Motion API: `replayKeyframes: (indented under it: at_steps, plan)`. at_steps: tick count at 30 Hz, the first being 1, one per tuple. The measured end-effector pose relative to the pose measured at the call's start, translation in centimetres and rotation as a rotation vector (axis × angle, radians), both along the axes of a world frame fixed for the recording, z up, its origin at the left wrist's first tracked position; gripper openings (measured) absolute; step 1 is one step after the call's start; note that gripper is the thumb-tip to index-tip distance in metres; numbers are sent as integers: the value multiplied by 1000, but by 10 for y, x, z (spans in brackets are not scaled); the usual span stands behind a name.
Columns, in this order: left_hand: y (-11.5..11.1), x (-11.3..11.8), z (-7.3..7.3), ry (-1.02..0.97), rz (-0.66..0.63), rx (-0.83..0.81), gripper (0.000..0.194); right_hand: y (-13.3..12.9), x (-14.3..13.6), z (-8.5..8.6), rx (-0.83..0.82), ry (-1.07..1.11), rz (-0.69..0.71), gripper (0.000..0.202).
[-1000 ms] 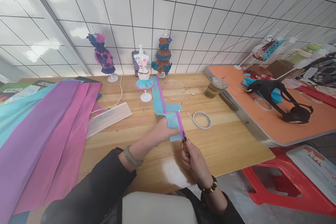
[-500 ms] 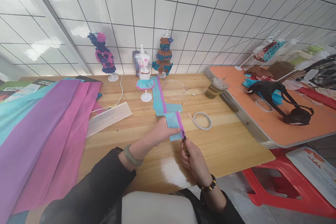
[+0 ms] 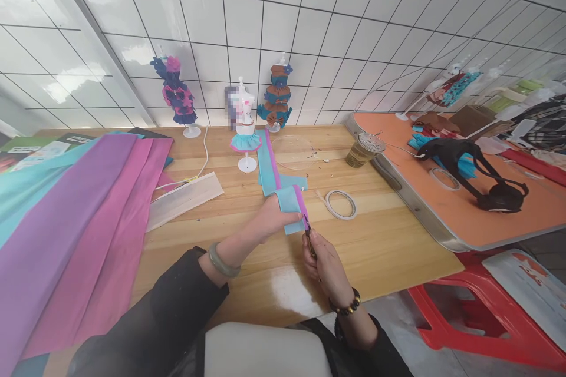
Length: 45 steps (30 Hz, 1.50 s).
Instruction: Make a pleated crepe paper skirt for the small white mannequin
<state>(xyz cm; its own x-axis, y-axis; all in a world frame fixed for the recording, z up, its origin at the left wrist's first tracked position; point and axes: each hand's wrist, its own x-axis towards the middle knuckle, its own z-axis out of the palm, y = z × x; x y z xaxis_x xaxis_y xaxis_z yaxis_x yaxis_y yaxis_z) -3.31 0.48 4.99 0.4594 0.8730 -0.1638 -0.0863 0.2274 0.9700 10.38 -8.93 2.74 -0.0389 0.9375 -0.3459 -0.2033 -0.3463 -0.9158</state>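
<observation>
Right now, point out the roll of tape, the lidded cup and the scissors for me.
Roll of tape (image 3: pixel 328 203): head view, on the left side of its ring.
Lidded cup (image 3: pixel 357 156): head view, on its side below the lid.
Scissors (image 3: pixel 308 234): head view, near the blades.

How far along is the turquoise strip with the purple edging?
Looks done: purple edging runs along the turquoise strip.
In hand: left hand holds the near end; right hand has scissors at the purple edge.
Probably left: finishing any cut there, since the near end isn't visibly separated. Can't tell about later steps.
</observation>
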Motion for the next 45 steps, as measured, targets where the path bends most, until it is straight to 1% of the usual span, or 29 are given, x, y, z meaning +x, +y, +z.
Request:
replayKeyframes:
  at_steps: [6,10,12,17,22,26,29,34,39,45]
  plan:
    - [0,-1,8,-22,-10,0,38,1,-1,1,15,-7,-2,39]
    - [1,-3,10,-17,-26,3,42,2,-1,4,19,-5,4,40]
    - [1,-4,10,-37,-40,16,43,3,-1,5,14,3,7,41]
    - [2,-5,8,-11,-78,43,35,2,-1,7,-18,55,16,43]
    - [3,-4,7,-23,-37,39,41,-1,1,6,-48,119,30,43]
    - [2,-3,6,-41,-75,58,36,0,0,6,-42,95,28,43]
    - [1,-3,5,0,-98,93,32,2,0,6,-26,59,17,43]
    - [-1,-1,7,75,-125,146,31,3,0,3,-21,39,1,44]
    - [-4,1,10,68,-138,139,28,4,0,3,-11,21,-2,46]
    - [-6,3,7,68,-136,156,30,6,-1,4,17,-15,-12,49]
